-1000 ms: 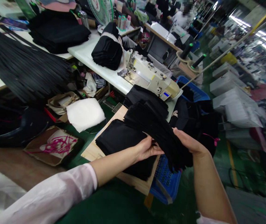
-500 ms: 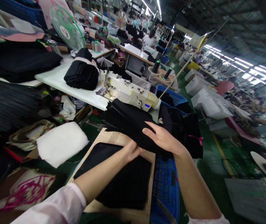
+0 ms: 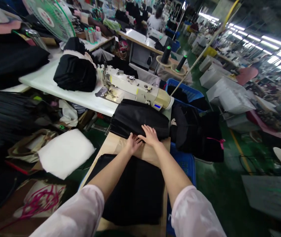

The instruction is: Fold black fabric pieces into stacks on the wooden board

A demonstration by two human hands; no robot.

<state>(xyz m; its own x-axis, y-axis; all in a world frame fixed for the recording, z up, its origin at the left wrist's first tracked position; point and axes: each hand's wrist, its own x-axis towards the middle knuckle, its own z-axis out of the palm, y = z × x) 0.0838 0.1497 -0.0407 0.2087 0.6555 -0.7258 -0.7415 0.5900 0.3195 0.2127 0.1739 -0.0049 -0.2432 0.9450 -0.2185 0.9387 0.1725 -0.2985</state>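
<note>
A stack of black fabric pieces (image 3: 140,115) lies at the front of the sewing table, just before the sewing machine (image 3: 133,85). On its near side rests my right hand (image 3: 150,135), open, with fingers spread over the cloth. My left hand (image 3: 133,144) is beside it, palm partly turned up and fingers stretched out at the stack's near edge. Neither hand grips the cloth. Below my forearms, a second flat pile of black fabric (image 3: 135,194) sits on a brown cardboard sheet (image 3: 152,154).
Blue crates (image 3: 188,164) stand below and to the right, with black garments (image 3: 194,135) heaped above. A tied black bundle (image 3: 75,72) is on the white tabletop (image 3: 44,82), near a green fan (image 3: 50,21). A white folded sheet (image 3: 66,153) lies left. Thread cones (image 3: 165,55) stand behind the machine.
The black fabric stack has gone from being held tilted between both hands to lying flat before the machine. Both hands have let go and now touch its near side. The view has shifted slightly.
</note>
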